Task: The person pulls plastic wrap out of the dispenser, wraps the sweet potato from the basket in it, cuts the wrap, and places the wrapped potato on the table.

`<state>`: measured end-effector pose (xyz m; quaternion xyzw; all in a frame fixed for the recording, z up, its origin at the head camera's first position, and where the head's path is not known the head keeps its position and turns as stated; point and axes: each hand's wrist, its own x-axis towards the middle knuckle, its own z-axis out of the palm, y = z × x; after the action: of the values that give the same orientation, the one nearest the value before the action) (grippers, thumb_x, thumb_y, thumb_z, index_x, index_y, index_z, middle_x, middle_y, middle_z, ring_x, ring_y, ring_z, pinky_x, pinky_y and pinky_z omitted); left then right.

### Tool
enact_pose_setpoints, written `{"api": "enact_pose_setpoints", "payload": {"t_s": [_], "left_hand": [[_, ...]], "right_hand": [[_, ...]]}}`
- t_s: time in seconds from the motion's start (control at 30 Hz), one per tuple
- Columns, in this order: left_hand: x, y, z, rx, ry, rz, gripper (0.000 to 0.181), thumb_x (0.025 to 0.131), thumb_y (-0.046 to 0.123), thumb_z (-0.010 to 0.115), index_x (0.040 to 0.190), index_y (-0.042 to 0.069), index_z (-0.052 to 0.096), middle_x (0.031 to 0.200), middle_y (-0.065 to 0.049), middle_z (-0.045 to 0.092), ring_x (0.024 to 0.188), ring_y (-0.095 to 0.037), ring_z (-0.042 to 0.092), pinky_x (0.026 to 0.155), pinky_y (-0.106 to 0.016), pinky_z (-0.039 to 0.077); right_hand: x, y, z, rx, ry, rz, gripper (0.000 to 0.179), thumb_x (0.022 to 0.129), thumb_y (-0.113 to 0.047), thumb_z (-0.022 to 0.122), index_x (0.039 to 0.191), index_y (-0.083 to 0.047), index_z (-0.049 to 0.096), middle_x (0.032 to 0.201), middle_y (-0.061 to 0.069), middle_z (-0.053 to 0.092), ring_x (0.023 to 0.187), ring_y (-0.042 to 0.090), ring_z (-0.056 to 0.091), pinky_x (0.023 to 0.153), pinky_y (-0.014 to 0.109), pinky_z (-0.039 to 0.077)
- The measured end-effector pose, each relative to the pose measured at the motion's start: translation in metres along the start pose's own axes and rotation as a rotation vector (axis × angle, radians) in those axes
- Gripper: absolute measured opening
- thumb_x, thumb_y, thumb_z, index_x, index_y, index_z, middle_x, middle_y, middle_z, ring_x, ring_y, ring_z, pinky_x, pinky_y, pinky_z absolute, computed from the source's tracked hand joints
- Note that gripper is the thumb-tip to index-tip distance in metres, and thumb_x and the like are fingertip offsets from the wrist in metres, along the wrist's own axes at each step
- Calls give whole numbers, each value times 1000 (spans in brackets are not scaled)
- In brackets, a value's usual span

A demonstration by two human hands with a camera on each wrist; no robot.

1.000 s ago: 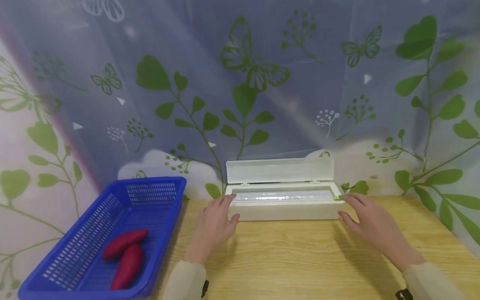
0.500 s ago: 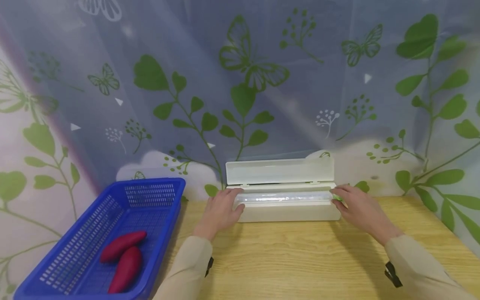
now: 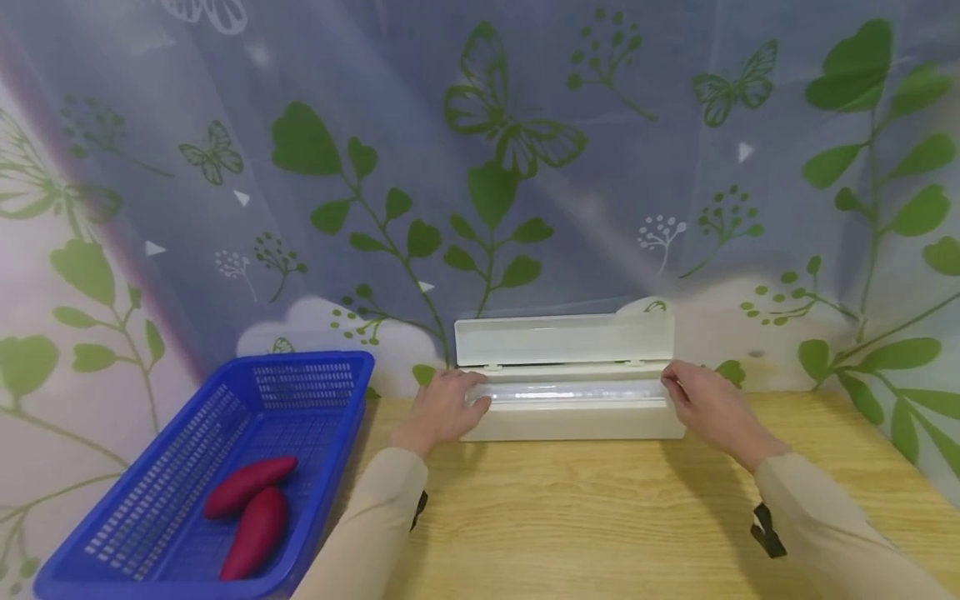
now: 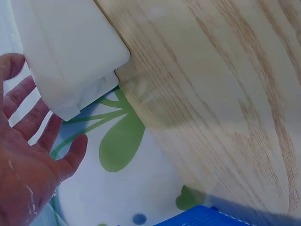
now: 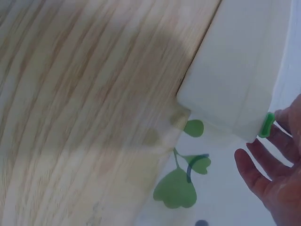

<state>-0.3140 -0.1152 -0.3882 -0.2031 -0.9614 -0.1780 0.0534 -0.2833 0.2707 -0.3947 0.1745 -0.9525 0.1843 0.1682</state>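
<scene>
A long white plastic wrap dispenser box [image 3: 577,423] stands against the curtain with its lid [image 3: 562,340] raised. Inside lies a roll of clear plastic wrap [image 3: 570,392]. My left hand [image 3: 442,408] holds the wrap at the left end of the roll, index finger behind and thumb in front. At the right end my right hand [image 3: 712,408] pinches the wrap with thumb and index finger. The right wrist view has a small green slider [image 5: 266,125] on the box's edge, beside that hand's fingers. In the left wrist view the remaining fingers spread past the box end.
A blue plastic basket [image 3: 352,450] on the left holds two dark red sweet potatoes [image 3: 255,533]. The box and basket stand on a wood-grain table [image 3: 585,517]. Behind hangs a curtain [image 3: 360,100] printed with leaves and butterflies.
Both hands have moved inward from the outer ends of the box to the ends of the roll. The right thumb and index finger have come together. Box and basket stay put.
</scene>
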Motion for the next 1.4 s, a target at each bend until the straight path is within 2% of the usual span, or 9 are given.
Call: {"api": "enact_pose_setpoints", "payload": {"t_s": [0.1, 0.3, 0.6, 0.73, 0.87, 1.07, 1.2, 1.3, 1.4], "left_hand": [[1, 2, 0, -19, -3, -16, 38, 102, 35, 55, 134, 16, 66, 141, -11, 64, 135, -41, 51, 108, -61, 45], [7, 4, 2, -43, 39, -20, 28, 101, 29, 59, 122, 15, 72, 128, -14, 70, 123, -39, 59, 99, -58, 52], [14, 6, 5, -53, 85, -84, 19, 101, 25, 59, 108, 17, 74, 116, -4, 75, 111, -32, 64, 89, -48, 56], [14, 5, 8, -71, 130, -89, 16, 101, 24, 58, 107, 17, 71, 115, -3, 76, 109, -31, 66, 84, -47, 57], [16, 4, 12, -132, 184, -113, 14, 101, 22, 58, 105, 17, 70, 112, -3, 74, 105, -29, 65, 87, -49, 52], [18, 7, 12, -198, 243, -129, 17, 102, 24, 55, 110, 17, 68, 113, -4, 69, 102, -25, 62, 85, -47, 47], [18, 10, 10, -281, 264, -149, 16, 103, 26, 53, 110, 17, 65, 117, -7, 65, 106, -26, 59, 89, -49, 45], [17, 12, 10, -357, 279, -160, 14, 103, 24, 53, 108, 17, 63, 115, -8, 62, 107, -26, 58, 92, -50, 45], [17, 13, 10, -407, 291, -158, 11, 103, 22, 52, 106, 16, 61, 114, -8, 61, 110, -25, 59, 95, -49, 47]], "right_hand": [[2, 0, 2, 20, 24, 28, 15, 103, -7, 52, 107, 2, 64, 75, 4, 65, 61, 12, 50, 59, 32, 46], [3, 0, 7, 53, 85, 59, 15, 103, -7, 52, 107, 3, 63, 76, 8, 66, 62, 15, 54, 63, 41, 51], [3, -2, 9, 86, 95, 102, 19, 105, -10, 50, 107, 4, 62, 72, 6, 61, 59, 15, 49, 57, 31, 41], [3, -3, 7, 160, 68, 142, 22, 106, -11, 47, 111, 6, 61, 81, 12, 65, 64, 16, 52, 59, 30, 43], [4, -4, 4, 232, 57, 183, 26, 108, -12, 44, 115, 7, 58, 95, 20, 66, 70, 19, 54, 61, 29, 45], [8, -6, -3, 316, 23, 198, 29, 110, -16, 39, 118, 5, 57, 117, 26, 68, 87, 26, 59, 73, 35, 45], [9, -4, -8, 360, -28, 214, 32, 112, -19, 33, 119, 3, 54, 122, 23, 69, 79, 25, 56, 68, 31, 43], [9, -3, -11, 399, -36, 220, 32, 112, -20, 30, 119, 3, 52, 120, 22, 70, 91, 33, 64, 73, 31, 48], [10, -3, -12, 458, -23, 228, 33, 113, -21, 29, 121, 4, 50, 117, 22, 69, 115, 41, 64, 88, 42, 54]]}}
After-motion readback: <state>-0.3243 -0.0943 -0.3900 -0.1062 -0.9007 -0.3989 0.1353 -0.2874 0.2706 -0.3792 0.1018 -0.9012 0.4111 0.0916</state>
